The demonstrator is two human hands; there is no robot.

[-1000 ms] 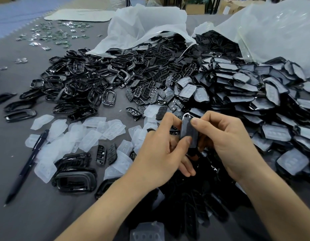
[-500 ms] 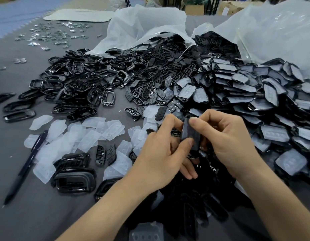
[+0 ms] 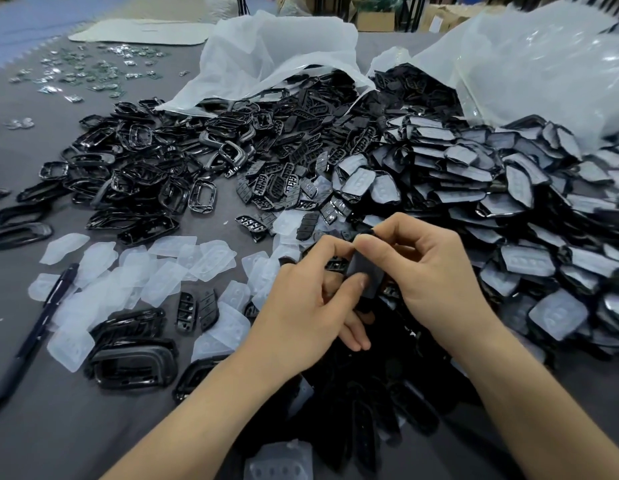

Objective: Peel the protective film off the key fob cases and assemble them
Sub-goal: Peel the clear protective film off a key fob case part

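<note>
gripping a dark key fob case (image 3: pixel 361 268) well right of the pen (image 3: pixel 38 327): left hand (image 3: pixel 301 313) pinching it thumb-and-forefinger, right hand (image 3: pixel 436 271) curled round its top edge.

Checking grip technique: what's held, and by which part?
Dark key fob case: left hand pinches its lower part, right hand its top end.

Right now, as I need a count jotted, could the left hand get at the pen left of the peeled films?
Probably yes, once freed: the left hand pinches the key fob case with the right hand; only flat peeled films and low black frames lie between it and the pen.
</note>
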